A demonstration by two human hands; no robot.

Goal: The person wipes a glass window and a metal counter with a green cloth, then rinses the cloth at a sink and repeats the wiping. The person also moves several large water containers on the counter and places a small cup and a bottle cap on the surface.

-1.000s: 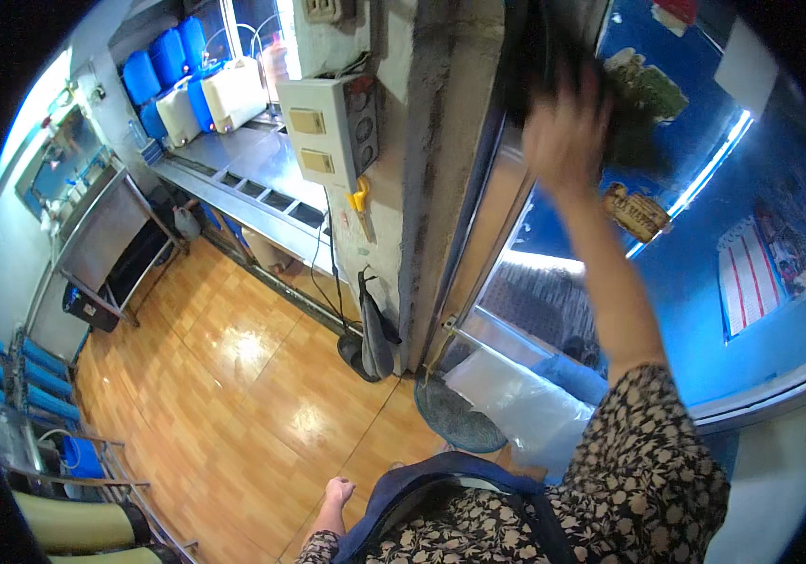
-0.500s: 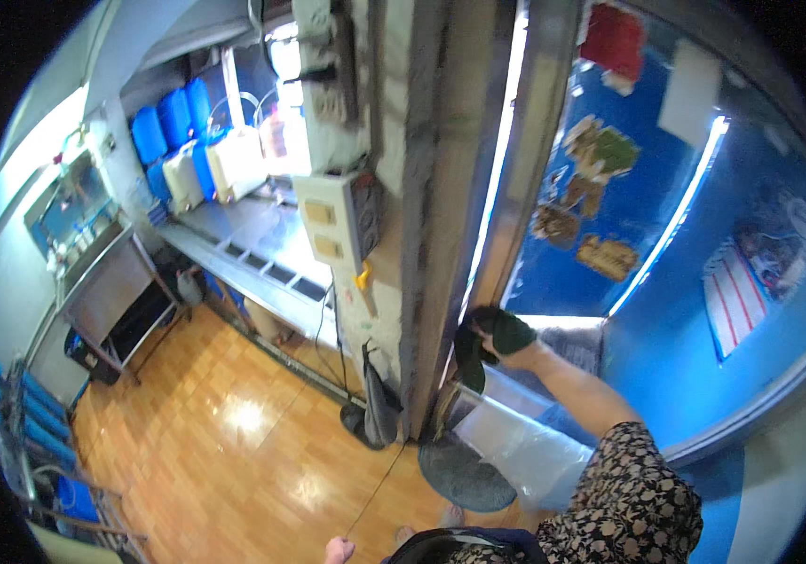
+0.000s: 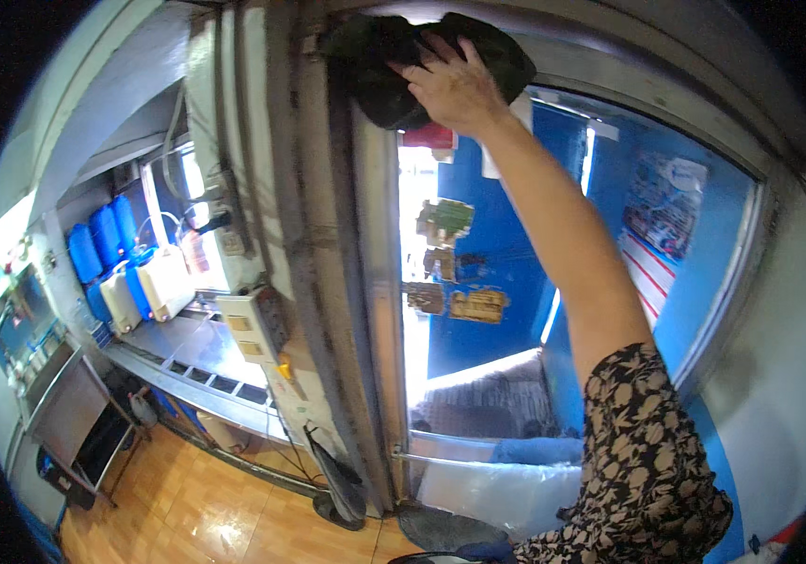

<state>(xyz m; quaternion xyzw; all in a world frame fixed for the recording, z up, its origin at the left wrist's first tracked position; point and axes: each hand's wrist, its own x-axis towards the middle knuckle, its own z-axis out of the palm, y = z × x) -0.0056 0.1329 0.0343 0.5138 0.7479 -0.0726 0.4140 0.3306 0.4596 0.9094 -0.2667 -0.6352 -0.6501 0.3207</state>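
Note:
My right hand [image 3: 455, 94] is raised high, with a bunched dark cloth [image 3: 389, 70] under its fingers. The cloth lies against the upper corner of the metal door frame [image 3: 375, 216]. Some fingers look spread over the fabric; its folds hide the rest of the grip. Below my forearm is a blue door panel [image 3: 506, 207] with torn brown patches stuck to it. My left hand is out of view.
Left of the frame, a switch box [image 3: 251, 324] sits on a post. Jerrycans [image 3: 163, 282] stand on a metal counter, with a steel table [image 3: 74, 414] farther left. A clear plastic sheet [image 3: 506, 493] hangs low in the doorway, above a grey mat [image 3: 450, 526].
My right hand and the dark cloth have moved from low on the door frame to its upper corner. My left hand, partly visible at the lower edge before, has left view. The view has shifted upward.

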